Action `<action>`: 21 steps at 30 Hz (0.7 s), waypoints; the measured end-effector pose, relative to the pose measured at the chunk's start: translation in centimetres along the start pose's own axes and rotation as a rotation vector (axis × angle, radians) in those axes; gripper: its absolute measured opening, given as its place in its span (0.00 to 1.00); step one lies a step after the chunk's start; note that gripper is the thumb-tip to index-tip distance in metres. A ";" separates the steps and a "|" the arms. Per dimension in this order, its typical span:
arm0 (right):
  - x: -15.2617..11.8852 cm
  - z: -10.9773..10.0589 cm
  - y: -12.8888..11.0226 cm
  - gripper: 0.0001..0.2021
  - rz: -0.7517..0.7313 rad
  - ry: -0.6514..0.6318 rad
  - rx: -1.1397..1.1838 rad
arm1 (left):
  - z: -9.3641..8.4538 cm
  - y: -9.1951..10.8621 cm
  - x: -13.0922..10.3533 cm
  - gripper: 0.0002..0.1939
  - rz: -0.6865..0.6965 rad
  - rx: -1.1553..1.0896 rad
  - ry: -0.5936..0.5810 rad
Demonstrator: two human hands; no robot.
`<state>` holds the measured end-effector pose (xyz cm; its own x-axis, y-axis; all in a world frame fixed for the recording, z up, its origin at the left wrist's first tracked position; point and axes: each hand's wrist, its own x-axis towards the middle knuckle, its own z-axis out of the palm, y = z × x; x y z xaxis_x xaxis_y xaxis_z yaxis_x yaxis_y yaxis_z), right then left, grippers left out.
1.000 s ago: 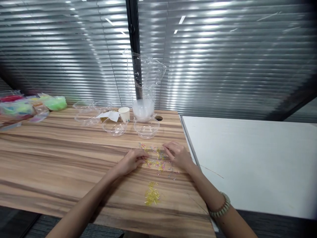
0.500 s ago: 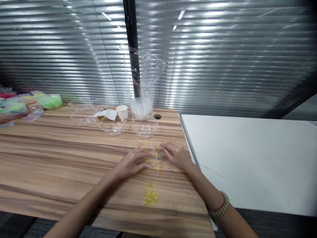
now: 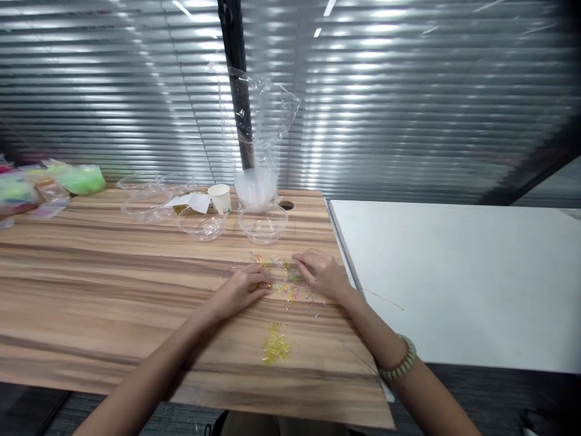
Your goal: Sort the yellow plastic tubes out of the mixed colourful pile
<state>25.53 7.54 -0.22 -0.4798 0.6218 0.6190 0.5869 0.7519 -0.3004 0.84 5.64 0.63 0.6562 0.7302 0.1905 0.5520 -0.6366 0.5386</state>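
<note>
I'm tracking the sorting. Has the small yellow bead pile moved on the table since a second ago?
No. The yellow bead pile keeps its spot near the wooden table's front edge; only the camera shifted.

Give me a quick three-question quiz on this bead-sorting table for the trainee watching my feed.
1. True or false: the left hand and right hand both rest on the mixed beads.
2. What colour is the separate pile nearest the table edge?
3. Which stands between the clear bowls? A paper cup B bottle C scissors

Key: 1 true; 2 yellow; 3 A
</note>
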 end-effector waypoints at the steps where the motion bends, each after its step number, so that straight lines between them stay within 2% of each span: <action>1: 0.0 0.0 0.0 0.11 -0.008 0.004 -0.010 | -0.3 -0.1 0.0 0.08 -0.008 -0.012 -0.012; 6: -0.1 -0.2 -0.1 0.11 -0.045 0.069 -0.022 | -1.9 -0.7 -0.1 0.16 -0.120 -0.075 -0.010; 9: -0.1 -0.2 -0.3 0.11 -0.079 0.061 -0.017 | -2.5 -1.3 -0.1 0.21 -0.208 -0.087 0.000; 11: -0.1 -0.3 -0.5 0.11 -0.119 0.044 -0.002 | -2.5 -1.7 -0.1 0.23 -0.218 -0.117 -0.024; 14: -0.1 -0.4 -1.3 0.11 -0.132 0.018 0.069 | -2.1 -2.0 -0.1 0.21 -0.181 -0.183 -0.045; 18: -0.3 0.0 -3.5 0.12 -0.129 -0.107 0.127 | -2.0 -1.7 -0.1 0.17 -0.125 -0.166 -0.065; 21: -1.1 0.6 -5.3 0.15 -0.162 -0.254 0.010 | -2.5 -1.3 -0.1 0.16 -0.117 -0.162 -0.108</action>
<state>22.55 3.01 0.20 -0.7150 0.5278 0.4585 0.4835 0.8470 -0.2210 -1.23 6.95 1.96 0.6484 0.7605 0.0347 0.5435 -0.4944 0.6784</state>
